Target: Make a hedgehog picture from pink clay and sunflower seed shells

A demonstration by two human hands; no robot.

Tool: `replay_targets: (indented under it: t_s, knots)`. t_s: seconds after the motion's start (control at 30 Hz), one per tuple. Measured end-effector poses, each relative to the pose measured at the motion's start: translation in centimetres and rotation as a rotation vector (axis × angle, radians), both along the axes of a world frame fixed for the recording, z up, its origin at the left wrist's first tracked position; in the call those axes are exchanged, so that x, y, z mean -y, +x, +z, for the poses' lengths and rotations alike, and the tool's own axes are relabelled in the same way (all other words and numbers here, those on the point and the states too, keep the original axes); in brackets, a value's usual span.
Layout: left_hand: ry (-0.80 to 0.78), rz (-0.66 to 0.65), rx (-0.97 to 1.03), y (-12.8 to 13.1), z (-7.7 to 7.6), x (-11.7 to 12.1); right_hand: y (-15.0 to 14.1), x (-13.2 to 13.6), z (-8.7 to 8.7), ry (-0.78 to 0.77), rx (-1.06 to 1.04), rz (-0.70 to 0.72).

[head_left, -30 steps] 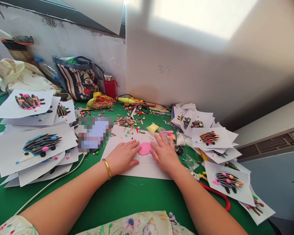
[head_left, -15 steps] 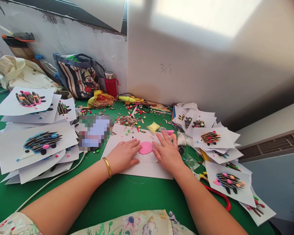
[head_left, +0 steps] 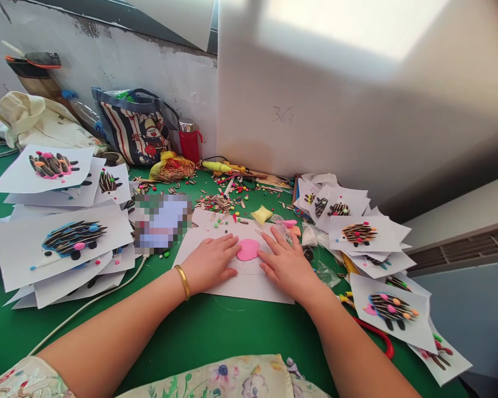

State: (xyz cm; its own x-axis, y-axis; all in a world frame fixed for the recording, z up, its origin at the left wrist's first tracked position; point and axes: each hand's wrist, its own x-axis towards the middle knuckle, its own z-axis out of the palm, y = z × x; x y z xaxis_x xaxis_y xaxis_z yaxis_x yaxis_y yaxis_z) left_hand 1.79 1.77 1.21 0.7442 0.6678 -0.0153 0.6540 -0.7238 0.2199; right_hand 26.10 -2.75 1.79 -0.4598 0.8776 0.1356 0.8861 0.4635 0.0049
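The flat pink disc lies on the white paper, between the left hand and the right hand, each close against its nearer edge. Both are laid flat, outstretched and grasping nothing. Under the paper is the green tabletop.

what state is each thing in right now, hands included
left hand: open, palm down
right hand: open, palm down
pink patch: flat, rounded
white paper: lying flat
red bottle: upright, capped
striped bag: standing, top open
seeds: loose, scattered
picture cards, both sides: stacked unevenly
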Motion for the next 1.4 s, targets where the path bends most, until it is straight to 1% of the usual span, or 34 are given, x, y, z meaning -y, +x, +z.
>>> replay_targets:
  t_s: [0.13,0.27,0.47,0.67,0.83,0.97,1.07,1.23,1.4]
  knots:
    - [0.010,0.002,-0.008,0.0,-0.1,-0.1,0.0,0.0,0.1,-0.044,0.005,0.007]
    - [0.018,-0.007,-0.016,-0.1,-0.2,0.0,0.0,0.1,0.2,-0.032,-0.032,-0.018]
    - [0.018,-0.005,0.002,-0.1,-0.3,0.0,-0.4,0.4,0.3,-0.057,-0.017,0.054]
    - [0.006,-0.004,0.018,-0.1,-0.2,0.0,-0.6,0.5,0.4,-0.025,-0.038,0.052]
    - [-0.003,0.003,0.025,-0.1,-0.2,0.0,-0.8,0.6,0.3,-0.051,-0.022,0.084]
    - [-0.017,0.000,0.048,-0.2,-0.3,-0.1,-1.0,0.7,0.4,-0.014,-0.042,0.088]
    - [-0.024,0.006,0.051,-0.2,-0.4,-0.1,-1.2,0.7,0.2,-0.014,-0.052,0.108]
    - [-0.049,0.048,0.074,-0.1,-0.3,0.0,-1.8,0.7,-0.5,-0.067,-0.045,0.122]
    - [-0.056,0.059,0.071,-0.1,-0.3,0.0,-2.2,0.8,-0.5,-0.027,-0.062,0.135]
